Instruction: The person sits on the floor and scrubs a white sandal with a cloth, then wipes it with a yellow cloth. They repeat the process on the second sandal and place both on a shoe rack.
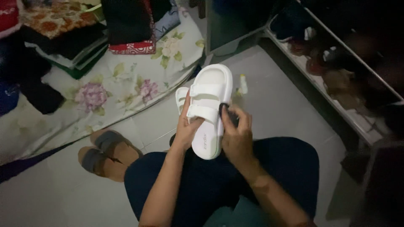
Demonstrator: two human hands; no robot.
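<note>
Brown sandals (105, 153) on the floor at left beside the flowered sheet (118, 84). My left hand (187, 128) is clamped on the white sandal (208, 109), held up over my lap, second white sandal (181, 98) just behind it. My right hand (236, 136) pinches a dark cloth (225, 110) against the sandal's edge; small bottle (243, 84) on the floor beyond, shoe rack (336, 84) far right.

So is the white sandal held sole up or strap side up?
Strap side up: both straps and the footbed of the white sandal face the camera, held between the left hand and right hand.
</note>
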